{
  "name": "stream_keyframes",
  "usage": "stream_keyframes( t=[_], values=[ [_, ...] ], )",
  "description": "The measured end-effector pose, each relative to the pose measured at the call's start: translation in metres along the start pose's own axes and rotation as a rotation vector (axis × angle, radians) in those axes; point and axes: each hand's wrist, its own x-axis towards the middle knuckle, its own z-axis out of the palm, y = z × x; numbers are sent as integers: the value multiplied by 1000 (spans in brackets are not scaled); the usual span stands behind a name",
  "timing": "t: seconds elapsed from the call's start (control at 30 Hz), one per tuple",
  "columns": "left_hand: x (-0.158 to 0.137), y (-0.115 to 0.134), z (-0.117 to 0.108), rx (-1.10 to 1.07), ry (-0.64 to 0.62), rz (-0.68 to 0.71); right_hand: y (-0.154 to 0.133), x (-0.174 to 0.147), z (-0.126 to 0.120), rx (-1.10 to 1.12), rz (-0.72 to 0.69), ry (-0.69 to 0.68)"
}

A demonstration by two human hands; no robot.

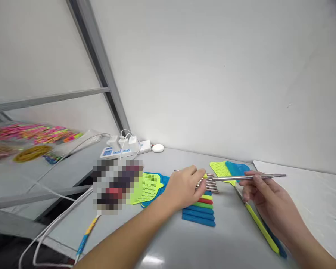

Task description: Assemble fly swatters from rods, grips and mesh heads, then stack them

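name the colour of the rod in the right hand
The metal rod is silver, in the head view.

Row of grips (198, 220) lies on tabletop (168, 239); places taken from that row. Directly behind it: bundle of short rods (212, 188), side by side. Left of it: overlapping mesh paddles (149, 186); farther left, a blurred-out object (114, 188). Behind and left: power strip (145, 147) near the wall (184, 74), round disc (158, 148) just beside the strip's right end. Far left, beyond cables (57, 222): heap of thin sticks (39, 133). Behind and right: two overlapping swatters (259, 224), heads back, handles running forward to the row's right. Farthest right: flat sheet (310, 198). Left hand (184, 186) over the row's back-left edge; right hand (264, 190) to its right, long rod (235, 178) across that hand.
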Motion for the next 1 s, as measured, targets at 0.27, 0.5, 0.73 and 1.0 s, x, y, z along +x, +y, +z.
stream_keyframes(
  t=[0.27, 0.5, 0.73, 1.0],
  values=[
    [-1, 3, 2, -47, 14, 43, 4, -6, 0, -57, -36, -89],
    [1, 4, 0, -54, 32, 47, -3, -7, 3, -43, -56, -79],
    [0, 2, 3, -25, 54, 68, -1, -4, 0, -36, -56, -75],
    [-2, 2, 8, 0, 31, 130, -2, -5, 2, -43, -74, -63]
  ],
)
